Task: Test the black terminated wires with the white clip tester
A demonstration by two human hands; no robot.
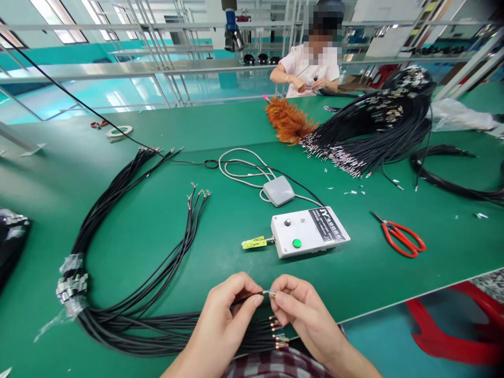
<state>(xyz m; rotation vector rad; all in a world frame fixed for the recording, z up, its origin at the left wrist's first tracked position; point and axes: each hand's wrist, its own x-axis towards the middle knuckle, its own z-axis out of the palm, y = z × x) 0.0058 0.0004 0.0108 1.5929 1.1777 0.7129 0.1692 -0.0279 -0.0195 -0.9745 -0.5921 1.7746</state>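
Observation:
My left hand (pixel 232 310) pinches the end of a black cable (pixel 244 300), its jacket held between thumb and forefinger. At the stripped tip, thin coloured wires (pixel 269 292) stick out to the right. My right hand (pixel 301 310) is closed on those wires with thumb and fingertips. Below my hands lies a bundle of black cables (pixel 137 328) with stripped ends showing coloured and copper strands. Just beyond my hands sits a white box (pixel 307 231) with a green button, a knob and a yellow clip (pixel 254 242) on its shaft.
Red-handled scissors (pixel 403 239) lie at the right. A grey pedal (pixel 279 190) with a coiled cord is behind the box. Farther back are a large cable pile (pixel 378 126), an orange feather duster (pixel 289 119) and a tape roll (pixel 119 132). Across the table a person (pixel 311 63) works.

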